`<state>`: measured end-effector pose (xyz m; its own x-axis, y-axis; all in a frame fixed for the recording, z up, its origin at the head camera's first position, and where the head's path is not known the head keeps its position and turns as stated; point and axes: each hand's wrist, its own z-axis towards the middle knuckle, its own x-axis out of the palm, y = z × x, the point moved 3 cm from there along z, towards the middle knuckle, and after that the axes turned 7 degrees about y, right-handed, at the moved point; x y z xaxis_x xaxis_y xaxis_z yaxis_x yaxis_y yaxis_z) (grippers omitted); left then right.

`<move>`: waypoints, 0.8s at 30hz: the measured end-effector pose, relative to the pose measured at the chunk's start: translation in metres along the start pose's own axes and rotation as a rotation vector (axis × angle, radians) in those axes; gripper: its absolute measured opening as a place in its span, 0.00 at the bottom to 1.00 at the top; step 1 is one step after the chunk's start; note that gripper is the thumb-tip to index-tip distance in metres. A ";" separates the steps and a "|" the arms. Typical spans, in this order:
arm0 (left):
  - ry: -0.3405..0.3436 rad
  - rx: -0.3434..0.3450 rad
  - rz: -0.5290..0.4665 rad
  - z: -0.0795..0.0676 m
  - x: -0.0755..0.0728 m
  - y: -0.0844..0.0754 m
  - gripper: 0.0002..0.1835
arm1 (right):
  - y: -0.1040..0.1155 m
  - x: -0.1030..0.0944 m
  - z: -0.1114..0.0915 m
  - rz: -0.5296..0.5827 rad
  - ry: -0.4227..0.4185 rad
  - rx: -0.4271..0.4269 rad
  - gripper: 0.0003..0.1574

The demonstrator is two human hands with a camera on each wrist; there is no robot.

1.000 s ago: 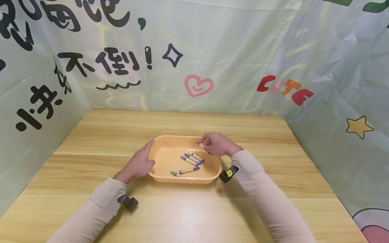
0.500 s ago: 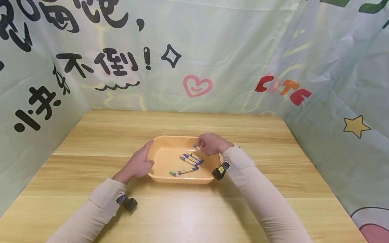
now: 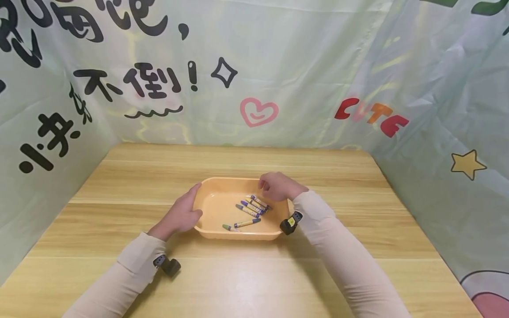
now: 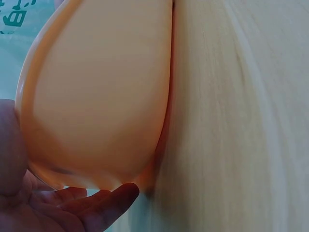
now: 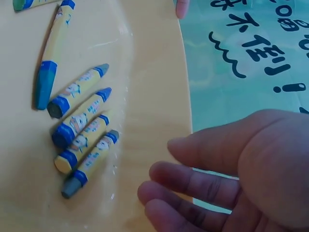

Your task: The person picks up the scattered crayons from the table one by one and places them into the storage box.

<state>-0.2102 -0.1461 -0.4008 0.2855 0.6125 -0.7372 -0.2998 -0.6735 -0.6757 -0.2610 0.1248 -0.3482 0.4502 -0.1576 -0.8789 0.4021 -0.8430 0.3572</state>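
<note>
A shallow peach plastic tray (image 3: pixel 216 205) stands on the wooden table. My left hand (image 3: pixel 179 214) grips its left end, thumb and fingers at the rim, as the left wrist view also shows. Over the tray's back right corner, my right hand (image 3: pixel 280 186) hovers with loosely bent fingers and nothing between them. A grey crayon (image 5: pixel 91 164) lies just beside these fingertips, at the end of a slanted row with a yellow crayon (image 5: pixel 82 142), a blue crayon (image 5: pixel 82 118) and a grey-blue crayon (image 5: pixel 78 91). Toward the tray's front lie a teal crayon (image 5: pixel 49 60) and a green-tipped crayon (image 3: pixel 230 228).
Wood-grain table (image 3: pixel 254 278) surrounds the tray. Printed fabric (image 3: pixel 302 66) with lettering, a heart and a star hangs behind and at both sides. A small black camera (image 3: pixel 171 267) sits on the left wrist and another camera (image 3: pixel 289 224) on the right.
My right hand has carried the grey crayon left and let it go beside the row; its fingers have loosened. The left hand has stayed on the tray's end.
</note>
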 end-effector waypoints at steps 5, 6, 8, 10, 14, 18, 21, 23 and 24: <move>0.000 -0.006 -0.004 0.000 0.000 0.001 0.43 | -0.006 -0.005 -0.009 0.064 -0.072 -0.042 0.13; 0.003 -0.006 -0.005 0.000 0.000 0.002 0.43 | -0.007 -0.007 -0.012 0.085 -0.089 -0.047 0.13; 0.004 -0.009 -0.006 0.000 0.000 0.002 0.44 | -0.010 -0.009 -0.018 0.135 -0.118 -0.057 0.13; 0.004 -0.013 -0.007 0.000 0.000 0.003 0.44 | -0.014 -0.012 -0.024 0.178 -0.147 -0.050 0.12; 0.000 -0.016 -0.003 0.000 0.000 0.003 0.44 | -0.025 -0.013 -0.034 0.245 -0.200 -0.023 0.12; 0.003 -0.014 -0.004 0.000 0.000 0.003 0.43 | -0.040 -0.008 -0.045 0.300 -0.249 -0.005 0.13; 0.006 -0.013 -0.007 0.000 0.000 0.001 0.43 | -0.054 -0.003 -0.053 0.307 -0.275 0.019 0.13; 0.004 -0.014 -0.011 -0.001 0.000 0.001 0.43 | -0.063 -0.001 -0.057 0.291 -0.282 0.046 0.13; 0.006 -0.015 -0.012 0.000 0.000 0.001 0.43 | -0.068 0.000 -0.059 0.282 -0.282 0.062 0.13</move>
<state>-0.2100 -0.1468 -0.4010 0.2941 0.6182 -0.7289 -0.2822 -0.6725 -0.6842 -0.2414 0.2126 -0.3535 0.2964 -0.5149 -0.8044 0.2412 -0.7745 0.5847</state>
